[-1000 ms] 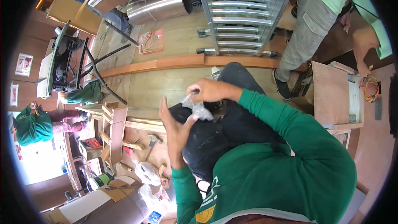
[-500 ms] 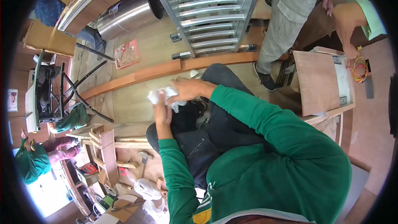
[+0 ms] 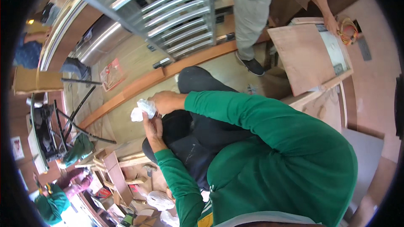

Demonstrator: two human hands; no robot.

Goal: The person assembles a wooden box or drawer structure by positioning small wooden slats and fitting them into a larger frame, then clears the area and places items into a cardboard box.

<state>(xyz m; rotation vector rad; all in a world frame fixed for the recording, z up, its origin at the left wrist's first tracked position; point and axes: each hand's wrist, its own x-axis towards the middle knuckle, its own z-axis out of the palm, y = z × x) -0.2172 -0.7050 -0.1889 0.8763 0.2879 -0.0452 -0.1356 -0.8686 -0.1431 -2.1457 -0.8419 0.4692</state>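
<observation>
A crumpled white wad (image 3: 142, 109), thin and slightly shiny like plastic, sits between my hands above my bent knees. My left hand (image 3: 153, 127) grips it from below, thumb pressed against it. From the right, my right hand (image 3: 167, 102) closes on its other side, its fingertips partly hidden. Whether the wad wraps anything cannot be made out. Both arms wear green sleeves, and my dark-trousered legs are folded beneath the hands.
Beyond my knees a long reddish timber (image 3: 122, 96) crosses the floor beside an aluminium ladder (image 3: 176, 21). A co-worker's leg (image 3: 251, 12) stands at right, near a wooden panel (image 3: 301, 56) and coiled cable (image 3: 348, 31). Lower left lie a hammer (image 3: 149, 168), wood pieces and plastic bags (image 3: 160, 200).
My view has turned, so the surroundings appear shifted and tilted. The white wad stays in both hands, and its shape has changed. The co-worker's hand remains by the coiled cable.
</observation>
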